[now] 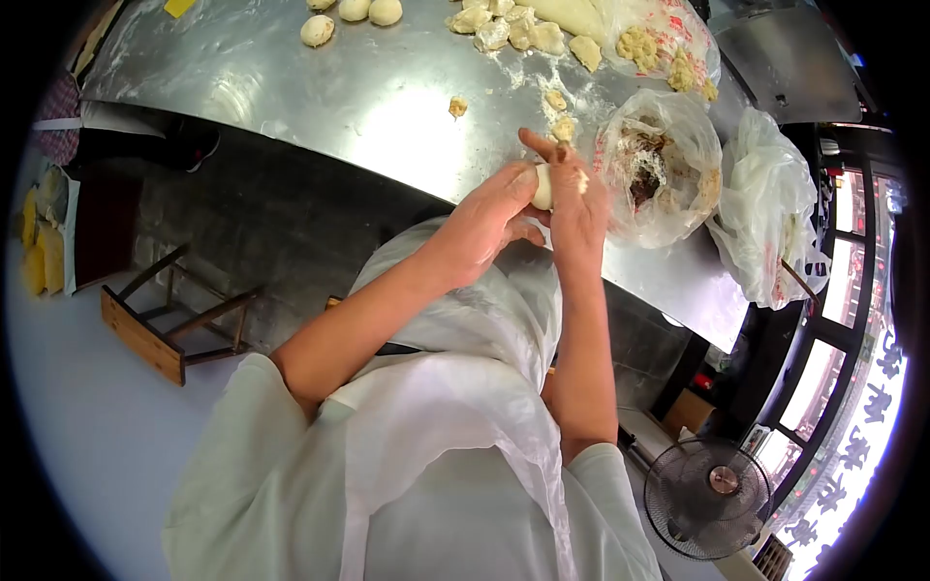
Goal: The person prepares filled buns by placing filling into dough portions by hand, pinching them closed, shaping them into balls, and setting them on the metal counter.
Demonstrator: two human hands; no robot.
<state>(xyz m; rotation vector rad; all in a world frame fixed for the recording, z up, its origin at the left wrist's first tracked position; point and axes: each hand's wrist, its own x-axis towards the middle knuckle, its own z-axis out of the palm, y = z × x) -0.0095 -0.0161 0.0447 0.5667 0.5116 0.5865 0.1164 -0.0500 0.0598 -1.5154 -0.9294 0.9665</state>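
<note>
A pale dough ball [542, 188] sits between my two hands, just over the front edge of the metal table [320, 107]. My left hand [492, 218] is curled round its left side. My right hand [573, 198] presses against it from the right, with the fingers partly spread and bits of dough stuck on the skin. Small dough bits [563, 127] lie just beyond my right hand. To the right, a clear plastic bag [699, 184] stands open with dark filling [643, 174] inside. The palm side of my right hand is hidden.
Several round dough balls [317, 30] lie at the far left. Flattened dough pieces [492, 36] and a long dough roll [567, 15] are at the back. Another plastic bag [770, 203] hangs by the right edge. A wooden stool [145, 334] and a fan [708, 498] stand below.
</note>
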